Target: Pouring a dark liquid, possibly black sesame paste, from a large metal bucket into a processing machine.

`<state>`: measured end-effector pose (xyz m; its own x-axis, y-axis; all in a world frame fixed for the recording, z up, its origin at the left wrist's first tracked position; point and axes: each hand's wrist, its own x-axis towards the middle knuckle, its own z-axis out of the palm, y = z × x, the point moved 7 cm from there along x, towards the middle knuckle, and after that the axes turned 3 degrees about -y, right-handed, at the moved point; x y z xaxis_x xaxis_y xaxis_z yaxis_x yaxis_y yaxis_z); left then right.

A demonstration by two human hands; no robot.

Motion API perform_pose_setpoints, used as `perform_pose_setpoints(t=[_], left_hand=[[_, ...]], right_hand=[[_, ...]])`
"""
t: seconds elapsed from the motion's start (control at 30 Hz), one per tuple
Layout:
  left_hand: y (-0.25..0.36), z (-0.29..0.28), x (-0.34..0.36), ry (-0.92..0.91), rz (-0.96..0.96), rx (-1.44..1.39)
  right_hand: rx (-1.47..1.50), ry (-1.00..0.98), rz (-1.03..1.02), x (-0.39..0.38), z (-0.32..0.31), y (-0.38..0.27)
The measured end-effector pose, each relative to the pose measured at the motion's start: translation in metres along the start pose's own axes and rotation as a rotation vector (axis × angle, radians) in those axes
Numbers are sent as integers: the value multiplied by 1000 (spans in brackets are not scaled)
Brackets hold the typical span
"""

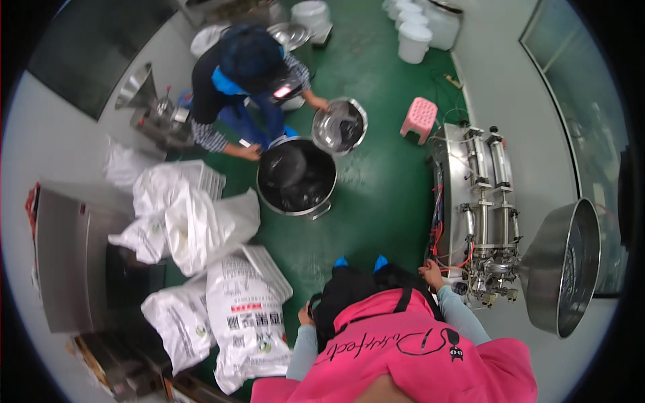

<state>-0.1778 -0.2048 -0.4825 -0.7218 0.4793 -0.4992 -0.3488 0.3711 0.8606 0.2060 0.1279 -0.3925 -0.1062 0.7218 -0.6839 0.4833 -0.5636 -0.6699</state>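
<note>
My left hand [307, 314] is low beside my black trousers, its fingers curled at a small dark thing I cannot make out. My right hand [432, 275] is at the near left corner of a steel filling machine [494, 195], close to its red hoses [440, 232]; its fingers look apart, with nothing seen in them. Ahead, a co-worker [248, 67] bends over a large steel pot [295, 213] with dark contents. One of the co-worker's hands is at the pot's rim; the other holds a round, shiny lid [339, 127], tilted up beside the pot.
White sacks [248, 316] are heaped at my left, some on white crates [269, 269]. A steel hopper [561, 269] juts out at the right. A pink stool [419, 117] stands beyond the machine. White buckets [413, 41] line the far wall. The floor [376, 195] is green.
</note>
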Motion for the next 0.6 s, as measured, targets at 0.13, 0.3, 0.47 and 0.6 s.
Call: perform_pose_setpoints(t=[0.13,0.3,0.47,0.6], left_hand=[[-77,-22,17,-43,-8,-189],[-28,-25,53,-240,49,641],[13,-2,69,-351,22,698],[16,-10,64,-343,-45,704]], right_hand=[[-37,49,-6,-8,5,-12],[-159,111,-26,-2,10,-11],[-98,115,20,-6,20,-25],[-129,130,28,-17,24,-39]])
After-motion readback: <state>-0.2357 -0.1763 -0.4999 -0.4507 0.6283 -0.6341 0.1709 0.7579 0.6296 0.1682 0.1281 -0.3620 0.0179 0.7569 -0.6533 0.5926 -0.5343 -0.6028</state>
